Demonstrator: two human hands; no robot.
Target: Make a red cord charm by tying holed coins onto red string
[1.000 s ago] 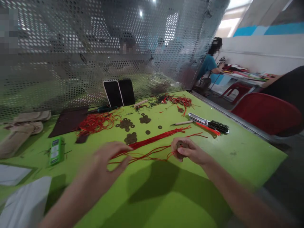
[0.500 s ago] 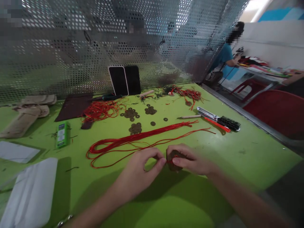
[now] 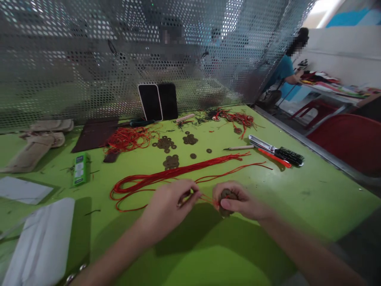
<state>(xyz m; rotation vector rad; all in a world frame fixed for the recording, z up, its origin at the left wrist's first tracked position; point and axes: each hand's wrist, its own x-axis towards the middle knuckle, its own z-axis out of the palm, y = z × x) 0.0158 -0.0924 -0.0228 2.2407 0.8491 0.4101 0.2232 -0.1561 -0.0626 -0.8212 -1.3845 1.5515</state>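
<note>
My right hand (image 3: 238, 200) is closed around a cluster of dark coins (image 3: 226, 208) bound with red cord, the thumb pressed over the front. From that cluster thin red cord (image 3: 207, 198) stretches left to my left hand (image 3: 175, 206), which pinches it between thumb and forefinger. Both hands are raised over the green table. Behind them lies a looped bundle of long red cords (image 3: 178, 171), partly hidden by my left hand. Past the bundle are piles of round holed coins (image 3: 164, 143), a few of them lying singly.
Tangled red cord (image 3: 127, 139) lies at the back left by a green box (image 3: 79, 169). A pointed stick (image 3: 239, 148), an orange-handled tool (image 3: 274, 157) and a black brush (image 3: 288, 155) lie right. Two phones (image 3: 157, 102) lean on the perforated metal screen (image 3: 190, 59). A person sits far right.
My left hand has drawn away to the left from the coins, and red cord now spans the gap. My right hand has shifted slightly right, still gripping the coin cluster.
</note>
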